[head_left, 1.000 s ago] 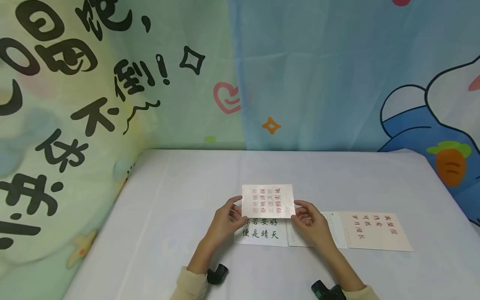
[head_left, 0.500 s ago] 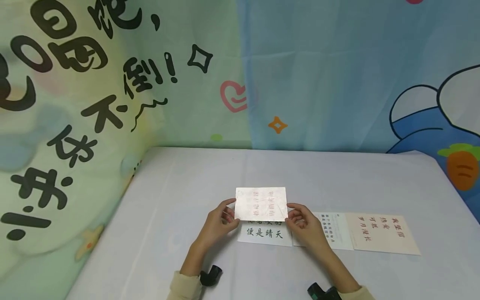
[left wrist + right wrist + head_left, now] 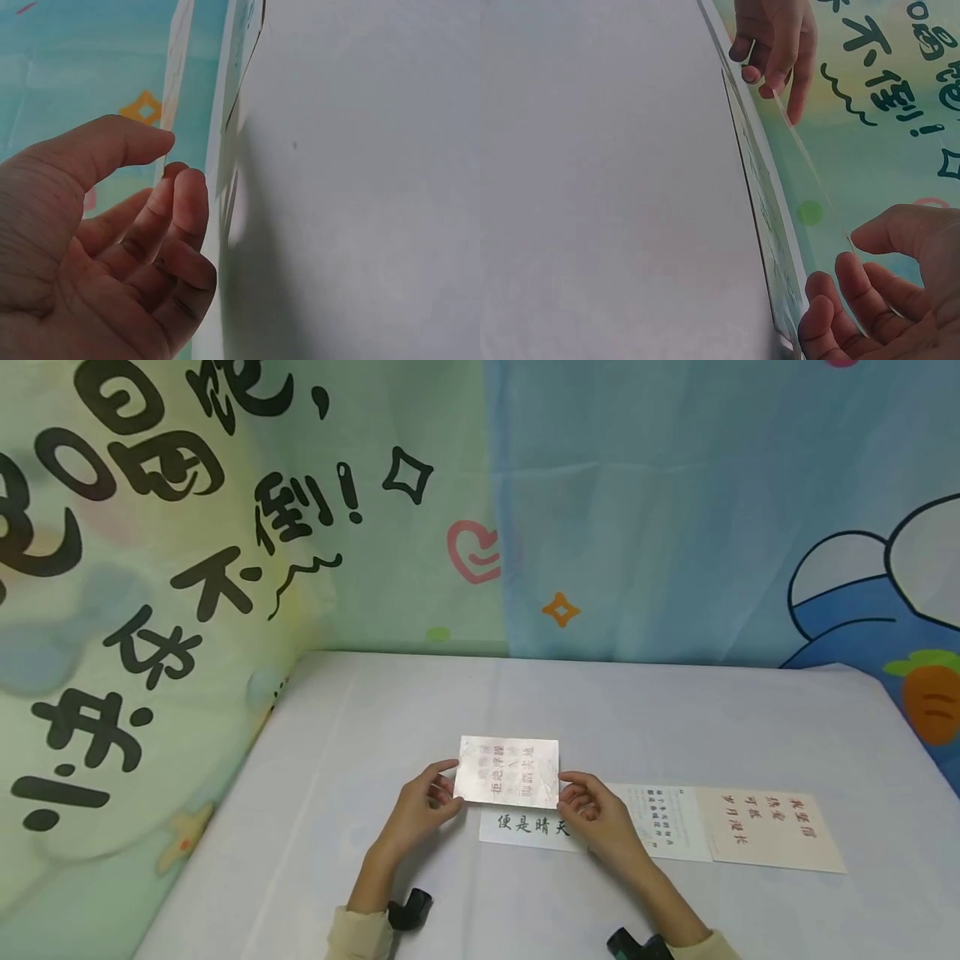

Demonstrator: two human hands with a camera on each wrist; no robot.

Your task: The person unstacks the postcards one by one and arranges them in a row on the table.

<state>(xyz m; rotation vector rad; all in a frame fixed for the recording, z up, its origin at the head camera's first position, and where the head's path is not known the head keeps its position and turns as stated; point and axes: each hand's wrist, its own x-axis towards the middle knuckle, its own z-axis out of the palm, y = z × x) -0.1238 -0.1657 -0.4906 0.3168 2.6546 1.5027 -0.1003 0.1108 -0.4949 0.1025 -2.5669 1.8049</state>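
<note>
Between both hands a cream card [image 3: 507, 772] with columns of reddish characters is held up over the table. My left hand [image 3: 417, 804] pinches its left edge between thumb and fingertips. On the opposite edge my right hand [image 3: 597, 814] pinches it the same way. Seen edge-on in the left wrist view, the card [image 3: 176, 67] stands in the thumb-and-finger grip. The right wrist view shows the card [image 3: 817, 172] as a thin line from one hand to the other. Below it lies a white card [image 3: 525, 828] with black characters, its upper part hidden.
To the right on the white-covered table [image 3: 405, 702] lie a white card with small print [image 3: 663, 818] and a beige card with reddish characters [image 3: 776, 828], side by side. Behind stand a blue printed curtain [image 3: 675, 527] and, at left, a green-yellow one with large black characters [image 3: 225, 693].
Both hands have moved the held card slightly left and down in the head view, covering more of the white card below. The head view has shifted a little; the printed side caught glare midway.
</note>
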